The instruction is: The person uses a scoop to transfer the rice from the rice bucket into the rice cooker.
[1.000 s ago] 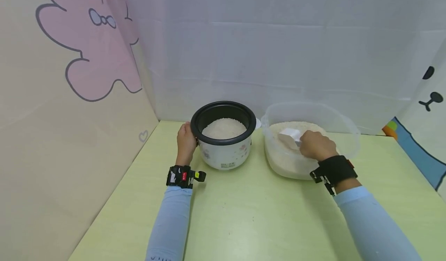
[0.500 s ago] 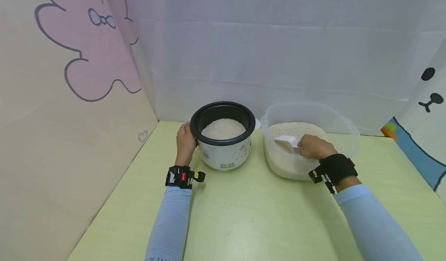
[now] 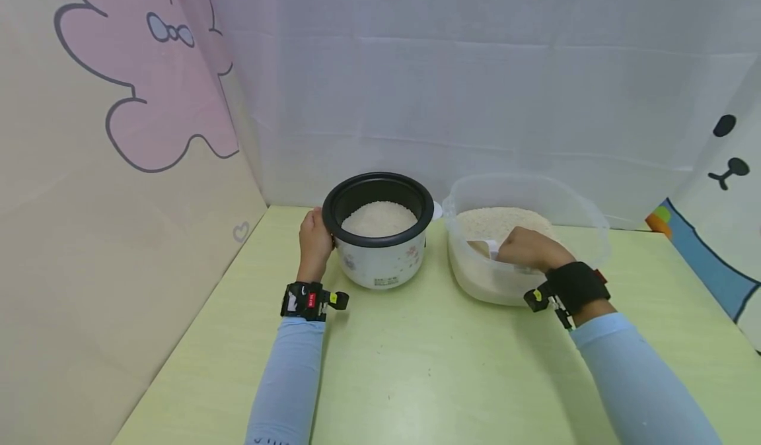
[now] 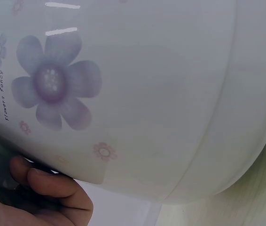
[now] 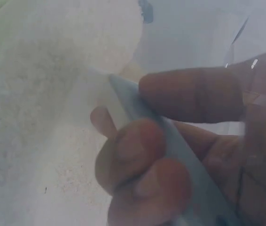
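Observation:
A white rice cooker (image 3: 383,270) with a flower print and a black inner pot (image 3: 378,177) stands at the back of the table, a mound of white rice (image 3: 380,220) inside it. My left hand (image 3: 315,243) grips the cooker's left side; in the left wrist view its fingers (image 4: 58,186) curl at the cooker's wall. To the right is a clear plastic bin (image 3: 594,230) of rice (image 3: 505,217). Inside it, my right hand (image 3: 531,248) holds a white scoop (image 3: 492,247) by its handle (image 5: 184,174). The scoop's head is pushed low into the rice, partly hidden.
A pale green table (image 3: 416,366) carries both vessels. White cloth (image 3: 464,102) hangs close behind them, and printed curtains (image 3: 172,102) close in the left and right sides. A white tab (image 3: 437,210) juts from the cooker toward the bin.
My right hand has moved slightly left and the scoop has sunk deeper into the rice at the bin's left side. The left hand keeps its grip on the cooker.

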Tool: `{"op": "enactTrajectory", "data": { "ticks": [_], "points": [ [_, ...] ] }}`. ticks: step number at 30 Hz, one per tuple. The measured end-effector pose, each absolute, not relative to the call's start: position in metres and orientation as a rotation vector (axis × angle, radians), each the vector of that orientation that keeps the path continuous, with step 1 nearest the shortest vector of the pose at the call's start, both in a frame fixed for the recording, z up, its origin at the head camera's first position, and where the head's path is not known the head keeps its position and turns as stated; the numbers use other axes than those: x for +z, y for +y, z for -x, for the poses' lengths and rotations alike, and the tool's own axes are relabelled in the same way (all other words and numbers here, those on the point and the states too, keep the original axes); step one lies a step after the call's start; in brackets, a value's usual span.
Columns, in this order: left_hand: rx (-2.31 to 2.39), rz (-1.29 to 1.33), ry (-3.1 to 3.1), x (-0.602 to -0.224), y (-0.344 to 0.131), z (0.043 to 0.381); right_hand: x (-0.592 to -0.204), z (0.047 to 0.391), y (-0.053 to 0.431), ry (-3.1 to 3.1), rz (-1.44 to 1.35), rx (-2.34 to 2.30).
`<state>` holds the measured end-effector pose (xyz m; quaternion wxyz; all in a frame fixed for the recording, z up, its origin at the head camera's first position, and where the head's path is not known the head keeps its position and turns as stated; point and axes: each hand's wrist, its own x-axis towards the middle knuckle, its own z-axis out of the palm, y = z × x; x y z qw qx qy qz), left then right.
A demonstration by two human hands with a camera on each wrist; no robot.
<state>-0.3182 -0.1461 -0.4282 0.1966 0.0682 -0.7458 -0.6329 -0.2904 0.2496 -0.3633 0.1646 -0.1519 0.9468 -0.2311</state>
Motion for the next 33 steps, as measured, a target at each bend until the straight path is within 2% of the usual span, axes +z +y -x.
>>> {"op": "enactTrajectory", "data": {
  "ticks": [19, 33],
  "points": [
    [-1.781, -0.202, -2.106, -0.429, -0.147, 0.319, -0.36, 0.281, 0.253, 2.563, 0.306, -1.08],
    [-1.789, -0.198, -2.085, -0.428, -0.148, 0.318, -0.355, 0.278, 0.258, 2.582, 0.272, -1.124]
  ]
}}
